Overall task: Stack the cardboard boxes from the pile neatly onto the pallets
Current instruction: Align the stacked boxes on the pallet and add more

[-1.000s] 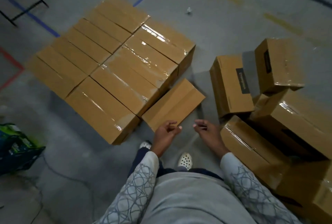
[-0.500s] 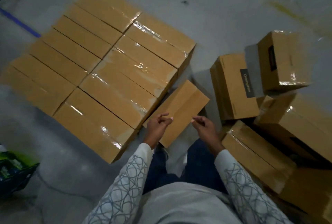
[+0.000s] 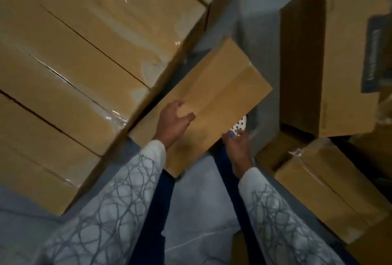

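On top of the slim box (image 3: pixel 222 95) in front of you lies your left hand (image 3: pixel 172 123). Its fingers and thumb are bent against the cardboard, and a patch of box shows between them. Motion blur hides whether it presses or grips, so you cannot tell its hold. Your right hand (image 3: pixel 237 148) is at the box's right long edge, near its closer end, with the fingertips meeting that edge. Whether they hook under it is also lost in the blur. Both patterned sleeves (image 3: pixel 118 201) reach forward from the bottom of the view.

The slim box lies at a slant, its far end pointing up and to the right. Its left long side sits just beside the side wall of the stacked boxes (image 3: pixel 84 63). Whether the two touch is hard to say. A white shoe (image 3: pixel 240 123) with dark holes peeks out from under the box's right edge, just beyond your right fingertips, and dark trouser legs (image 3: pixel 157 211) run down between your arms.

The stacked boxes fill the left side, laid side by side with dark seams between them and shiny clear tape across their tops. What they rest on is hidden.

To the right, across a strip of grey floor (image 3: pixel 261 20), stands the pile (image 3: pixel 331 63). One large box there carries a dark label (image 3: pixel 377 52), too smeared to read. A taped box (image 3: pixel 331 190) lies lower down beside your right sleeve.
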`<action>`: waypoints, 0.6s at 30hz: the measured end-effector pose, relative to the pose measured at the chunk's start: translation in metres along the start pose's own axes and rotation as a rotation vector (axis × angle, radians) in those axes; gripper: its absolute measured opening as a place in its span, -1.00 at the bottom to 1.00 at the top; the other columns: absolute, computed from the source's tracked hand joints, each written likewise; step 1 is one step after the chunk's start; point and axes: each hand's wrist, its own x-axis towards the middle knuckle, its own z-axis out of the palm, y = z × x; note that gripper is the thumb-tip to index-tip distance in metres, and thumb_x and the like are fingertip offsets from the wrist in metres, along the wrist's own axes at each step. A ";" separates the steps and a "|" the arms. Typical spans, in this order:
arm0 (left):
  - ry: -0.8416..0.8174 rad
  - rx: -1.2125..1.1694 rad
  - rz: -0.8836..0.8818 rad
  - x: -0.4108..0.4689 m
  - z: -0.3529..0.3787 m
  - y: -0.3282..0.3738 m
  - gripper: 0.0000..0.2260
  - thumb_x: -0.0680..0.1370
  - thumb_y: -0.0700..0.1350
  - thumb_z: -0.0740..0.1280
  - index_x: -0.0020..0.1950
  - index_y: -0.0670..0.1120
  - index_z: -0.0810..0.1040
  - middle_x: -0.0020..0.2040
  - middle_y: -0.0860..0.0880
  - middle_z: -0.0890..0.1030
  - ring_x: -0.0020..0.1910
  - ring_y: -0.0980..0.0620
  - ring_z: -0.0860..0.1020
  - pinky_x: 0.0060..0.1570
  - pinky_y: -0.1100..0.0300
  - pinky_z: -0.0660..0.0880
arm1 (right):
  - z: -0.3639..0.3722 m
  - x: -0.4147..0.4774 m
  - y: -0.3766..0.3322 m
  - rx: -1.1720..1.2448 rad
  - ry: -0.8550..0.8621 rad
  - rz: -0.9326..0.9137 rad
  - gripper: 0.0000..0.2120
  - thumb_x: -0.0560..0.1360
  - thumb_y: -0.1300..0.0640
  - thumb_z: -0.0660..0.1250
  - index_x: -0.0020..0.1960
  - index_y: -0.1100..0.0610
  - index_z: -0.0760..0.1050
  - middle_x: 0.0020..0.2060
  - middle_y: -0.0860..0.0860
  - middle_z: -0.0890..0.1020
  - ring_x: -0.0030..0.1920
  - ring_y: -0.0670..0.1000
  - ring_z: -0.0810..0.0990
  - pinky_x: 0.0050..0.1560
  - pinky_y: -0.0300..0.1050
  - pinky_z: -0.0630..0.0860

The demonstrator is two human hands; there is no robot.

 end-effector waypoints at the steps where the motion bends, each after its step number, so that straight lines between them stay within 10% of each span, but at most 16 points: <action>1: 0.016 0.057 0.000 0.029 0.012 -0.010 -0.39 0.48 0.11 0.51 0.47 -0.04 0.46 0.40 -0.05 0.50 0.35 0.00 0.46 0.34 0.08 0.40 | 0.006 0.031 0.004 -0.001 0.006 0.065 -0.34 0.42 -0.04 0.43 0.44 0.17 0.35 0.27 0.23 0.54 0.22 0.21 0.55 0.32 0.26 0.50; 7: 0.164 0.304 -0.127 0.134 0.045 -0.054 -0.11 0.49 0.08 0.47 0.68 -0.09 0.06 0.66 -0.16 0.14 0.63 -0.19 0.10 0.58 -0.14 -0.01 | 0.030 0.128 0.013 0.130 -0.058 0.420 -0.38 0.50 -0.04 0.46 0.48 0.07 0.35 0.31 0.09 0.48 0.25 0.21 0.47 0.24 0.31 0.52; 12: 0.126 0.281 -0.133 0.130 0.038 -0.044 -0.24 0.41 0.09 0.47 0.58 -0.03 0.33 0.54 -0.12 0.37 0.52 -0.22 0.31 0.48 -0.16 0.26 | 0.021 0.104 0.009 0.373 -0.204 0.493 -0.73 0.55 -0.09 0.43 0.05 0.11 0.55 -0.06 0.12 0.66 -0.07 0.14 0.62 -0.19 0.01 0.51; 18: 0.089 0.299 -0.021 0.021 0.021 0.015 -0.23 0.43 0.09 0.44 0.59 -0.02 0.26 0.55 -0.08 0.33 0.53 -0.20 0.27 0.46 -0.24 0.23 | -0.020 0.031 -0.013 0.458 -0.008 0.345 -0.35 0.35 -0.28 0.56 0.30 0.01 0.49 0.17 0.17 0.62 0.12 0.22 0.62 0.02 0.22 0.61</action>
